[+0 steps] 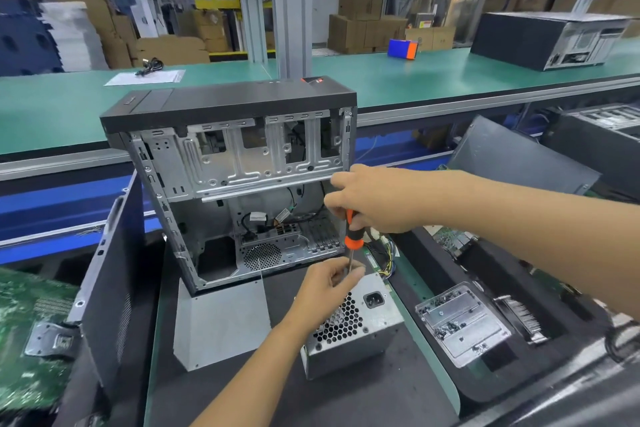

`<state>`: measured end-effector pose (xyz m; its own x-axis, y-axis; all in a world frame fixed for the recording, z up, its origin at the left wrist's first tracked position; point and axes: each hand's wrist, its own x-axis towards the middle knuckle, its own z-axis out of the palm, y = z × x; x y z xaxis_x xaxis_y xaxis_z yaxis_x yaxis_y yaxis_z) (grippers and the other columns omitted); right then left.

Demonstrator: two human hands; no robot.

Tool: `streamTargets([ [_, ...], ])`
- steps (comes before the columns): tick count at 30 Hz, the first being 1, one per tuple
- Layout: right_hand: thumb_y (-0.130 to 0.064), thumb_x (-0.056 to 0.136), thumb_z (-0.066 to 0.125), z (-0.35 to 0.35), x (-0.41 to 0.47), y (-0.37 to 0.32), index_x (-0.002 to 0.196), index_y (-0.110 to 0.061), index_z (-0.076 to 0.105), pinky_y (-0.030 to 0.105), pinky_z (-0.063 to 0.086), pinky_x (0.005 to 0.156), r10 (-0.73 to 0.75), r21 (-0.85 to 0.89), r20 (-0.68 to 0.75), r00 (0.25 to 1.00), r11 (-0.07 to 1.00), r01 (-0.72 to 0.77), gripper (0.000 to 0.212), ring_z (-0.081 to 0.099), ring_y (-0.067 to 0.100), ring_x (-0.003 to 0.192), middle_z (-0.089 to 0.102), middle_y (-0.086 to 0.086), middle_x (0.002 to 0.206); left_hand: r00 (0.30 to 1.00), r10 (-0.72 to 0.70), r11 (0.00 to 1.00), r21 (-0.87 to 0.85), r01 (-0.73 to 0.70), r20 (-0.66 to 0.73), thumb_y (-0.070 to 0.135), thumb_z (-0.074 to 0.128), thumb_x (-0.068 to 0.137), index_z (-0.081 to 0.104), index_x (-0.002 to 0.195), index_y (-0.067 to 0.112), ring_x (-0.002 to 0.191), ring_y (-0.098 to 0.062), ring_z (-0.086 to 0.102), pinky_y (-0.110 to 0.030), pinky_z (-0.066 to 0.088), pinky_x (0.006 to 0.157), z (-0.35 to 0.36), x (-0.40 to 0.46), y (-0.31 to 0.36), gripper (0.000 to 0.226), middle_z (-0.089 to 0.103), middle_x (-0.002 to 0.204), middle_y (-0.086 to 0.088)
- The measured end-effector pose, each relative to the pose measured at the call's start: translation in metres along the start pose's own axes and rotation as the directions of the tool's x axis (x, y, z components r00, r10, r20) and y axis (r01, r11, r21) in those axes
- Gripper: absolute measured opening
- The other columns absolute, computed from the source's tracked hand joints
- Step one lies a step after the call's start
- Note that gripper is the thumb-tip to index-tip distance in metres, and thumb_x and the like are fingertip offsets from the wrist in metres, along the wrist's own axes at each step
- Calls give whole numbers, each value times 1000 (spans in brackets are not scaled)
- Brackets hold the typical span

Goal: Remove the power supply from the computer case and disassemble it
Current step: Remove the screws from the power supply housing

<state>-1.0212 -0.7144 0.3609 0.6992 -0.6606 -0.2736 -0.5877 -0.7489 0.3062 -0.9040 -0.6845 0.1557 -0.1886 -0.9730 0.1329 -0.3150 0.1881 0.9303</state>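
The open computer case (214, 163) stands on the black mat with its metal frame facing me. In front of it lies the grey power supply (356, 329), fan grille and socket facing up, its coloured wires (384, 253) trailing behind. My right hand (374, 201) grips the orange-and-black handle of a screwdriver (353, 236) held upright over the supply's top edge. My left hand (329, 284) pinches the screwdriver's shaft near its tip, resting on the supply.
A grey metal side panel (221, 322) lies left of the supply. A tray of screws and metal plates (460, 322) sits to the right, circuit boards (31, 315) to the left. Another case (550, 42) rests on the green conveyor (415, 76) behind.
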Motion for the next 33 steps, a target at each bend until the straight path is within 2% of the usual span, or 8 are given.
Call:
streamTargets([
  [5,-41,89,62,-5,0,6,104,-21,50,32,37,69,19,127,-39,999,992,-14,28,45,18,93,38,-7,97,998,1,1000,15,0,-55,30,57,98,73,83,20,52,-6,32,-22,26,53,2,2,-2,24,50,57,4],
  [9,-78,82,31,-7,0,4,74,-8,48,29,32,48,315,55,-111,942,949,-311,72,47,19,60,45,2,71,998,-30,999,22,31,-48,32,57,97,72,79,23,58,-12,40,-28,32,57,1,6,-5,25,63,73,-17],
  [13,-62,95,28,-1,11,-3,73,-8,44,28,28,46,375,-22,-99,922,925,-378,60,41,19,56,41,3,67,999,-35,999,27,36,-31,33,56,98,70,81,22,56,-11,36,-27,30,56,1,7,-8,25,53,63,-15],
  [16,-53,99,29,0,11,3,79,-8,46,29,33,48,316,15,-63,947,949,-316,53,43,19,56,42,3,66,1000,-24,999,27,24,9,35,53,99,69,91,21,72,-13,50,-36,43,69,1,6,-8,23,65,87,-23],
  [20,-50,99,37,1,8,6,111,-14,42,30,28,48,183,131,-20,983,975,-178,38,41,14,59,40,-2,71,1000,1,1000,9,-1,-5,35,49,100,68,98,30,65,-12,45,-32,40,68,3,4,-8,19,55,70,-9],
  [24,-38,97,51,-3,11,5,97,-23,33,31,31,53,58,201,25,998,978,-62,24,48,17,70,46,-1,83,1000,3,1000,18,-3,0,36,47,101,68,97,33,71,-22,53,-37,45,71,2,3,-8,21,60,73,-3],
  [28,-32,93,59,-14,11,8,101,-23,42,36,42,71,33,245,78,996,968,-51,21,52,23,89,46,-5,88,1000,-5,1000,14,5,16,31,48,102,70,95,31,88,-9,61,-28,47,82,-2,2,-7,23,70,92,8],
  [33,-77,81,39,-18,11,0,80,-10,53,28,43,47,232,128,-44,972,966,-224,68,58,19,51,56,3,66,1000,-28,1000,-3,28,8,24,47,103,69,85,22,81,11,58,-3,38,71,-3,1,-1,29,66,79,28],
])
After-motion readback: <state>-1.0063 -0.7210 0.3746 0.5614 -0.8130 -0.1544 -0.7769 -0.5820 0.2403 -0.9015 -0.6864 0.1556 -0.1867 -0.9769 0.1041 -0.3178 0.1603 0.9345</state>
